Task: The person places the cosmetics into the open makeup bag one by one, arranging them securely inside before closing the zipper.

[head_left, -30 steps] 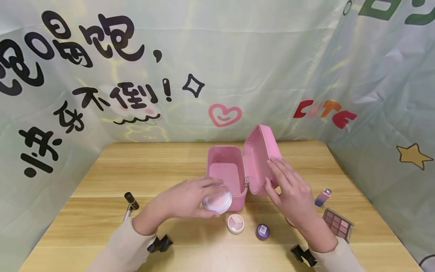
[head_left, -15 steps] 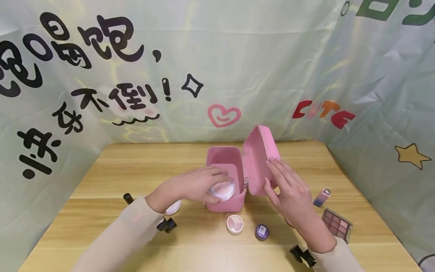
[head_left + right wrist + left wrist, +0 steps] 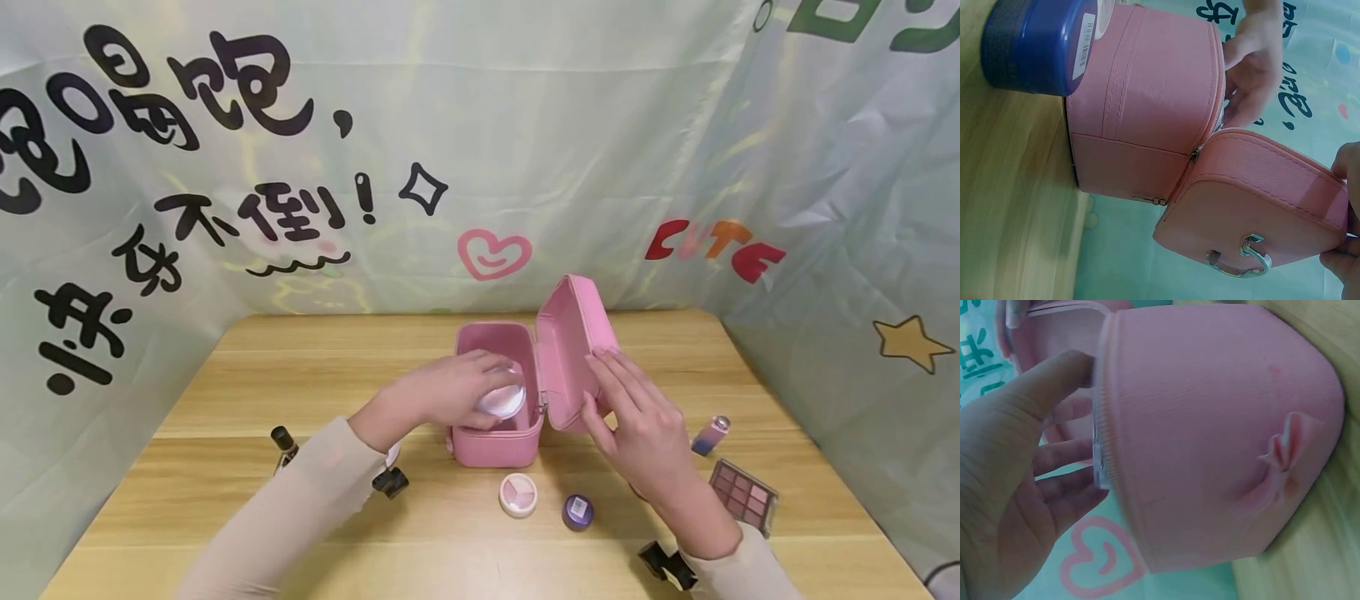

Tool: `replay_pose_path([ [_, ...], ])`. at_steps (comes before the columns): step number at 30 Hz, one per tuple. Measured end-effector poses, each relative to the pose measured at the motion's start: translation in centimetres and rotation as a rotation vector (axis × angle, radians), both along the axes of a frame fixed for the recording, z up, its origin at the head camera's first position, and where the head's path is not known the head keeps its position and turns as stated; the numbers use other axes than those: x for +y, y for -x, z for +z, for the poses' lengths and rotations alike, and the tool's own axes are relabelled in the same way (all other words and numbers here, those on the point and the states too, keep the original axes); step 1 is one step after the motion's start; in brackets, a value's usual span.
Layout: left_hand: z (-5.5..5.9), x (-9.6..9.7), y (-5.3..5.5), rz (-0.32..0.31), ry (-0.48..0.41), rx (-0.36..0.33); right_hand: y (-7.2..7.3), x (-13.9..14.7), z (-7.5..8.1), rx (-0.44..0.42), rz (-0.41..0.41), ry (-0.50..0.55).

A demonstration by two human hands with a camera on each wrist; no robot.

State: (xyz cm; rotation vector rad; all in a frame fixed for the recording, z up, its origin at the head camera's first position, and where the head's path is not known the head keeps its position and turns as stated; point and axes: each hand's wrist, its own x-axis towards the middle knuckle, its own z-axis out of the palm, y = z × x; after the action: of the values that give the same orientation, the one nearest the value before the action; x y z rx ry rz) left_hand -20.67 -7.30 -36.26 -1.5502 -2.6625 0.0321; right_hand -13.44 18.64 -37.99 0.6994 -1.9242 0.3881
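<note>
A pink cosmetic case [image 3: 495,450] stands on the table, its lid [image 3: 564,358] swung up to the right. At the case's mouth, my left hand [image 3: 453,392] holds a round, clear-rimmed compact [image 3: 504,402] between thumb and fingers. In the left wrist view the case wall, with its pink bow [image 3: 1285,456], hides most of the compact. My right hand [image 3: 641,421] grips the lid's edge. From the right wrist, the lid's outside [image 3: 1247,206] shows a metal-ringed handle [image 3: 1244,262].
Before the case lie a three-colour pan [image 3: 518,495] and a purple jar [image 3: 578,512]. At right are a pink-blue tube [image 3: 711,436] and an eyeshadow palette [image 3: 742,495]. A black-capped item [image 3: 283,439] and a partly hidden white round thing [image 3: 393,454] lie left. Printed cloth [image 3: 585,125] stands behind.
My left hand has carried the compact from in front of the case up and right to its mouth. My right hand stays on the lid.
</note>
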Motion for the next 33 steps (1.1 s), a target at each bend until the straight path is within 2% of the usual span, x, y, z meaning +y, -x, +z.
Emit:
replay_pose_path([
  [11,-2.2,0.7,0.6,0.007,0.068,0.117,0.0,-0.3,0.0,0.0,0.001,-0.004],
  [14,-2.6,0.9,0.8,-0.016,0.059,0.135,0.0,-0.3,0.0,0.003,0.001,-0.006],
  [20,-2.9,1.7,1.1,-0.096,0.055,0.161,0.0,-0.3,0.0,0.011,-0.005,-0.001],
  [28,-2.8,2.2,0.8,-0.091,0.091,0.193,0.0,-0.2,-0.2,0.011,-0.015,0.011],
  [33,-2.7,1.9,0.8,-0.102,0.05,0.192,0.0,-0.2,-0.2,0.006,-0.017,0.016],
])
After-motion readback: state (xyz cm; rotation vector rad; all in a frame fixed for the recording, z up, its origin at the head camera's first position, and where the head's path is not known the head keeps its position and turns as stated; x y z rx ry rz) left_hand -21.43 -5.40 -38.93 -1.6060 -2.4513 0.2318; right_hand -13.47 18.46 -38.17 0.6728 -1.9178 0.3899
